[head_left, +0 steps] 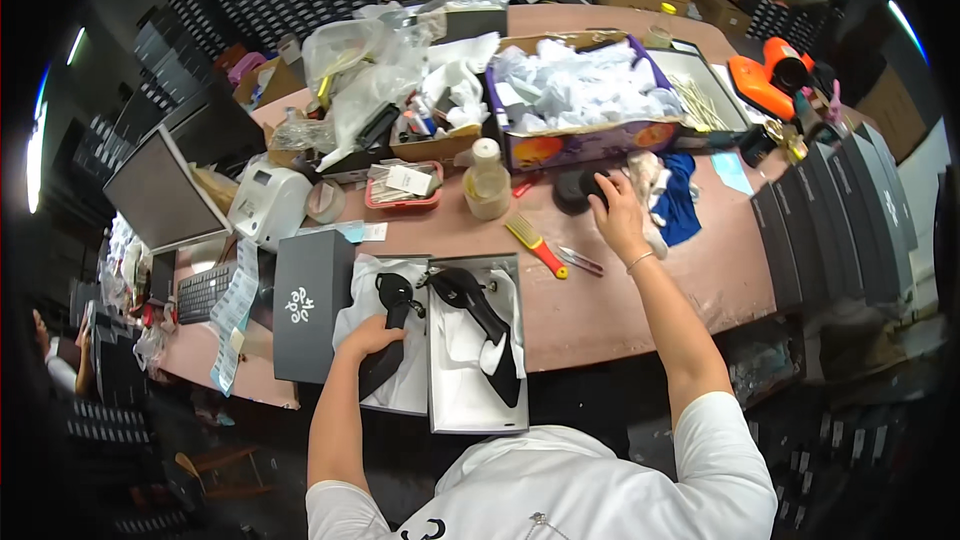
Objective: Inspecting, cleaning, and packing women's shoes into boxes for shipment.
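Note:
My left hand (370,338) is closed round a black high-heeled shoe (397,290) over the white-papered half of a grey shoe box (435,390). Its match, another black high-heeled sandal (480,308), lies on white tissue in the right half. Farther off on the right, my right hand (620,212) reaches over the table with its fingertips closed on a small black round pad (597,180). That pad sits against a larger black round tin or dish (571,194); the fingers partly hide it. Right beside them lie a dark blue cloth (680,202) and a pale cloth (648,180).
A yellow-and-red brush (537,245) and small snips (581,260) lie near the open box. Behind stand a glue bottle (486,183), a red basket (403,186) and a purple carton (585,145) of crumpled paper. Shoe boxes (820,220) line the right; a label printer (268,202) stands left.

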`<action>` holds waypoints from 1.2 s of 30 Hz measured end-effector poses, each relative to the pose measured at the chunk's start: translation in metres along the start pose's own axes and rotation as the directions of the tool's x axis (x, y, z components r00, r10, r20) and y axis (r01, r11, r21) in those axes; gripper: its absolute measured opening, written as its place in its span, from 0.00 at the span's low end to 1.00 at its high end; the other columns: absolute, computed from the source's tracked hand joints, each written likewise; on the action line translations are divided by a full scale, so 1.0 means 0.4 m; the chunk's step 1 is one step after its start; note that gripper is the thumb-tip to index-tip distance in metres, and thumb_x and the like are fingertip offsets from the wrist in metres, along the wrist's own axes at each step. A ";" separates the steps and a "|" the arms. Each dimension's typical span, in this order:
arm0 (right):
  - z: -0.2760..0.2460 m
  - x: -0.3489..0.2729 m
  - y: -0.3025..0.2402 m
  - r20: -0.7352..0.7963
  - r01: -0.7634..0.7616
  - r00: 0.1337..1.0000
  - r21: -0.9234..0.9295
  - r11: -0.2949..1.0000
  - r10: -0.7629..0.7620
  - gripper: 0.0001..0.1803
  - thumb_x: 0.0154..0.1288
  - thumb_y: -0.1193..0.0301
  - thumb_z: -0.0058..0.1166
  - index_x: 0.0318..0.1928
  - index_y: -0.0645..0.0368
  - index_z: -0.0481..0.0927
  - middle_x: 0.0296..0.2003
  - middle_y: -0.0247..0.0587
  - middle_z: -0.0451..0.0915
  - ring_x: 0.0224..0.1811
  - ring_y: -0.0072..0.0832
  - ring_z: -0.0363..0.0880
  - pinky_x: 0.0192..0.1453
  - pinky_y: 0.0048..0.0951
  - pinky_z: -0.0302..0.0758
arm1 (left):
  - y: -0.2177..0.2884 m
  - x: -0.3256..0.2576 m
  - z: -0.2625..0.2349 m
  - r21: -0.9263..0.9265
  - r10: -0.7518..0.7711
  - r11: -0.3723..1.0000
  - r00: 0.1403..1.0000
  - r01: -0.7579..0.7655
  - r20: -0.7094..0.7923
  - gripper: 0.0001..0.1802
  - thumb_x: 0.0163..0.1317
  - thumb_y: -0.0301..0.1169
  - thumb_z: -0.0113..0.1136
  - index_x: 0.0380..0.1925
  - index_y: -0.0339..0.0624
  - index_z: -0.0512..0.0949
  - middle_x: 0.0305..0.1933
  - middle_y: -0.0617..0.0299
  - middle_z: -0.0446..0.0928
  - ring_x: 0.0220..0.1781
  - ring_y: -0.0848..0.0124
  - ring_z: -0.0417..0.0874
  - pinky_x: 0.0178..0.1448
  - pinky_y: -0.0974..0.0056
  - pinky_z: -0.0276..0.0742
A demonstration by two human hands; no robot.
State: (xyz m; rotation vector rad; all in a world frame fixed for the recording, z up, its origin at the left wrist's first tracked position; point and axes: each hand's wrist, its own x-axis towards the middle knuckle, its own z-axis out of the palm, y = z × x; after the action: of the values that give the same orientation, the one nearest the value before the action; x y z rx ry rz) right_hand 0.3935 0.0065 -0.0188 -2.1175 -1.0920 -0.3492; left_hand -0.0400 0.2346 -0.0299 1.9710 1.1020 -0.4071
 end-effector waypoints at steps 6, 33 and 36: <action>0.081 0.033 0.076 0.150 0.111 0.985 -0.198 0.974 -0.082 0.19 0.60 0.68 0.59 0.52 0.58 0.80 0.47 0.54 0.75 0.50 0.48 0.72 0.56 0.44 0.70 | 0.104 -0.175 -0.107 -0.832 0.120 0.550 0.993 -0.074 -0.009 0.19 0.64 0.32 0.58 0.53 0.37 0.72 0.40 0.57 0.82 0.40 0.71 0.82 0.46 0.65 0.79; -0.212 -0.343 -0.646 0.138 0.271 0.891 0.604 0.749 -0.434 0.10 0.51 0.74 0.63 0.35 0.54 0.78 0.30 0.40 0.74 0.31 0.37 0.77 0.33 0.34 0.74 | 0.271 -0.316 0.177 -0.952 0.303 -0.238 0.917 -0.191 -0.259 0.26 0.74 0.47 0.37 0.64 0.46 0.60 0.42 0.53 0.77 0.42 0.55 0.82 0.48 0.51 0.80; -0.238 -0.471 -0.601 0.154 0.281 0.845 0.686 0.671 -0.512 0.12 0.47 0.74 0.66 0.35 0.55 0.79 0.28 0.40 0.74 0.28 0.37 0.76 0.30 0.37 0.74 | 0.275 -0.315 0.167 -0.953 0.297 -0.221 0.916 -0.209 -0.270 0.27 0.73 0.49 0.38 0.64 0.44 0.61 0.40 0.55 0.76 0.40 0.58 0.82 0.48 0.52 0.80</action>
State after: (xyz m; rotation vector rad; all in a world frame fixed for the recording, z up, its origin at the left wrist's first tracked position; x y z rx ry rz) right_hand 0.0970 -0.0807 0.0631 -1.3174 -1.6162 0.1991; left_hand -0.0140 0.0820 0.0616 0.5442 0.4647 0.6022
